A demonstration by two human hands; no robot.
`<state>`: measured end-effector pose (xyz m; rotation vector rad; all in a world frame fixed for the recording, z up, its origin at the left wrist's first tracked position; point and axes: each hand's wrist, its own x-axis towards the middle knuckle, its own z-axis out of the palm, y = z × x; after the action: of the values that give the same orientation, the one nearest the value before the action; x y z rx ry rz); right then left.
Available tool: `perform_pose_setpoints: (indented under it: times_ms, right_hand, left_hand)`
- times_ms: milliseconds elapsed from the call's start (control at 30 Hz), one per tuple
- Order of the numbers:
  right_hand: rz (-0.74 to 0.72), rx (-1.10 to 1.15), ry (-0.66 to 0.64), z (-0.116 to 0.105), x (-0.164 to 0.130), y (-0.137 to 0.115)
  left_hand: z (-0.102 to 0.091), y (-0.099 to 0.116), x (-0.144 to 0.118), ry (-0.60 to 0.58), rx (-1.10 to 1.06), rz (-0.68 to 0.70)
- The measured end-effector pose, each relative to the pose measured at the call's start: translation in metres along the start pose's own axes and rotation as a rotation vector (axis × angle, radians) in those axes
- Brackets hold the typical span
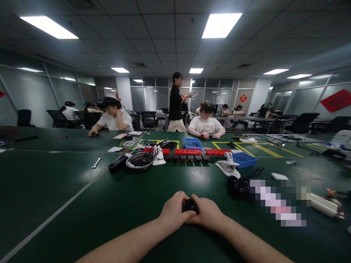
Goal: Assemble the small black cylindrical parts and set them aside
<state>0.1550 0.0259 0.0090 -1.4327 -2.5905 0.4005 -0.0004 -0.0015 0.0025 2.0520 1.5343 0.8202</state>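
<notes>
Close in front of me, a small black round part (191, 205) with a hollow in its top sits between my two hands, just above or on the green table (131, 204); its exact kind does not show. My left hand (174, 210) is closed around its left side. From the right, my right hand (207, 212) grips the same part, thumbs and fingertips of both hands almost meeting. Most of its sides are hidden by the fingers. Several black round pieces (238, 187) lie together to the right of my right hand.
Ahead lie a round metal-rimmed dish (140, 161), a white clip stand (228, 166), blue trays (192, 143), red socket strips (188, 151) and loose cables. A wrench (96, 163) rests at left, a pale cylinder (325, 206) at right. Two people sit opposite; another person (176, 102) walks behind.
</notes>
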Motion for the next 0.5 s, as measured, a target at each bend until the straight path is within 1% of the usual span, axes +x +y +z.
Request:
perform_pose_setpoints:
  times_ms: [133, 233, 300, 367, 500]
  right_hand:
    - [-0.162, 0.257, -0.175, -0.009, 0.002, 0.015]
    - [-0.212, 0.445, -0.28, -0.009, 0.005, 0.025]
    - [-0.211, 0.497, -0.279, -0.006, 0.007, 0.028]
    - [-0.189, 0.489, -0.247, -0.003, 0.007, 0.028]
    - [-0.11, 0.337, -0.133, 0.001, 0.007, 0.025]
  left_hand:
    - [-0.004, -0.002, 0.001, -0.079, -0.082, 0.038]
    - [-0.005, -0.002, 0.003, -0.144, -0.161, 0.054]
    - [-0.005, -0.002, 0.003, -0.148, -0.184, 0.059]
    - [-0.004, -0.002, 0.003, -0.137, -0.186, 0.052]
    - [0.0, -0.004, 0.002, -0.095, -0.143, 0.004]
